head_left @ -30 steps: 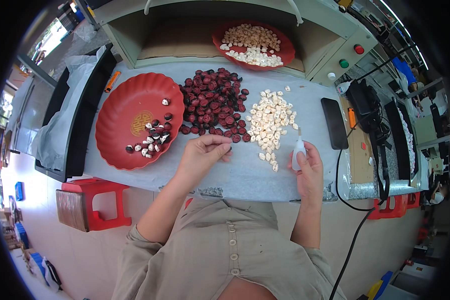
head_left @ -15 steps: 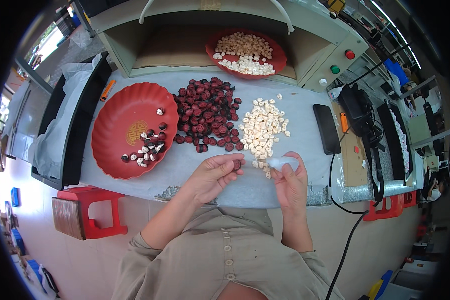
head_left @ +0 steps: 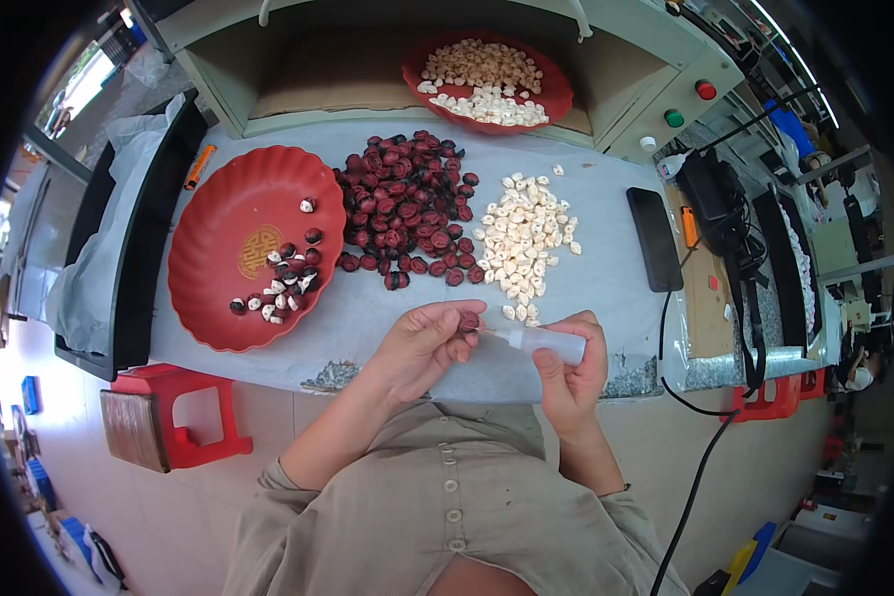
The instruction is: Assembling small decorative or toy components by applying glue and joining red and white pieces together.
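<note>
— Dark red seed, is that what the left hand has?

— Yes. It is one small, rounded, glossy piece, the same dark red as the heap of seeds lying on the pale table cover further back. It sits at the fingertips of the left hand, just above the near edge of the table and in front of the person's chest.

— How are those fingers set?

— Curled in close, thumb against forefinger, pinching the seed with almost no gap. Only part of the seed shows between them.

— And the right hand?

— It is wrapped around a small white tube-shaped tool, lying almost level and pointing left. The fingers are closed round its body. Its thin tip meets the seed or stops just short of it; I cannot tell which.

— So the two hands are near each other?

— Very near, with the tool bridging the space between them.

— What lies around them?

— A pile of pale peeled kernels is just beyond the hands, to the right of the red heap. A large red plate sits to the left with a few half-dark, half-white pieces on it. A second red plate of pale kernels stands at the back in a recess. A black phone lies to the right of the pale pile.
</note>
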`<state>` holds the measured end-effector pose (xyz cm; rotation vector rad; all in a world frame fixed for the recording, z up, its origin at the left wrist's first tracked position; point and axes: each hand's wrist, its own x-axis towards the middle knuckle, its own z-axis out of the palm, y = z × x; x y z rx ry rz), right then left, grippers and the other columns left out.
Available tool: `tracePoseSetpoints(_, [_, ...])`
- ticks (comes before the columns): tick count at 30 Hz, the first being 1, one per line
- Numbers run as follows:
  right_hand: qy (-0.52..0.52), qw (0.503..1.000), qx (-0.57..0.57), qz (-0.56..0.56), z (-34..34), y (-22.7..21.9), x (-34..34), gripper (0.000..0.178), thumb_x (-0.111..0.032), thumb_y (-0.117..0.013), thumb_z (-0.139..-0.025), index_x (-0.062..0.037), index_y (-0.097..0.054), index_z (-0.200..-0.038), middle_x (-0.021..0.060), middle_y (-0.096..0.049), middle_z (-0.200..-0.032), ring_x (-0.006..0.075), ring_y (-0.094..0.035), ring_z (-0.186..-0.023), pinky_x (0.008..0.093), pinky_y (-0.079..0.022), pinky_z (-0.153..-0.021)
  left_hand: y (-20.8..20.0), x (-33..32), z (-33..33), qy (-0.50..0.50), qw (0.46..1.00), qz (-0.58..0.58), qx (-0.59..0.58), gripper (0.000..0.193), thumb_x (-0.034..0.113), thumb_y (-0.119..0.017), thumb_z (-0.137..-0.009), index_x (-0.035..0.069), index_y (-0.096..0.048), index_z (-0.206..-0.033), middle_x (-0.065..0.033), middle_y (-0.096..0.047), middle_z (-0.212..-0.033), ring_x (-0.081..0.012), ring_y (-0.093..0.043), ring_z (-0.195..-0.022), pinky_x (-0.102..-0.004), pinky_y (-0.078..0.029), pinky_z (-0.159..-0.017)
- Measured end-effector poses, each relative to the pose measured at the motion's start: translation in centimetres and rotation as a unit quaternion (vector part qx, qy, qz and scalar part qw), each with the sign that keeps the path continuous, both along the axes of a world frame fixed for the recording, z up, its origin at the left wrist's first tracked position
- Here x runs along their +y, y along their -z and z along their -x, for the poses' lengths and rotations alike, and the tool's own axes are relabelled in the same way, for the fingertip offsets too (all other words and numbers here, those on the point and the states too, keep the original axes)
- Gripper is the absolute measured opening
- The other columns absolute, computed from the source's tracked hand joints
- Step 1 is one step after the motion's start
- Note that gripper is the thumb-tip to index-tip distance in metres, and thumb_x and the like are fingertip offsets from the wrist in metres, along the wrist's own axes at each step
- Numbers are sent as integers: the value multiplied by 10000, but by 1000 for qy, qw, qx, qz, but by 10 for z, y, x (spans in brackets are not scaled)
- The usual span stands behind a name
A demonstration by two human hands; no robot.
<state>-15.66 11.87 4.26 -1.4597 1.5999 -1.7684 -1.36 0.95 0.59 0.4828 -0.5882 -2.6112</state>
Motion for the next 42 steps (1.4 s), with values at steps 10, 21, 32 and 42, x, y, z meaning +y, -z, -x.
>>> tracePoseSetpoints(10, [3,998,54,-12,-1,-2,-1,227,-112,-591,-761,8,-454,-897,92,-463,-789,151,-428,-653,231,-360,-564,3,-1,-1,5,1000,12,3,334,227,-469,-849,-37,-494,-1050,-80,-558,-840,-112,-527,-677,-194,-435,-547])
tracePoseSetpoints(21, [2,997,82,-10,-1,-2,-2,245,-93,-605,-744,5,-454,-910,110,-491,-780,184,-445,-649,256,-374,-563,3,0,-1,16,1000,21,-3,338,242,-475,-846,-31,-500,-1045,-65,-554,-818,-107,-519,-655,-197,-426,-541])
tracePoseSetpoints(32, [4,989,148,6,-1,-6,-3,275,-94,-625,-728,0,-451,-919,112,-499,-768,202,-448,-633,270,-375,-550,3,0,-1,10,1000,23,0,331,235,-472,-848,-31,-504,-1043,-79,-554,-820,-110,-523,-648,-199,-431,-543])
tracePoseSetpoints(42, [23,984,177,20,-1,-6,-3,296,-87,-639,-712,-4,-451,-924,110,-502,-747,216,-449,-610,284,-373,-527,4,0,-1,8,1000,21,1,324,223,-480,-844,-31,-505,-1045,-76,-558,-822,-110,-529,-677,-194,-440,-558])
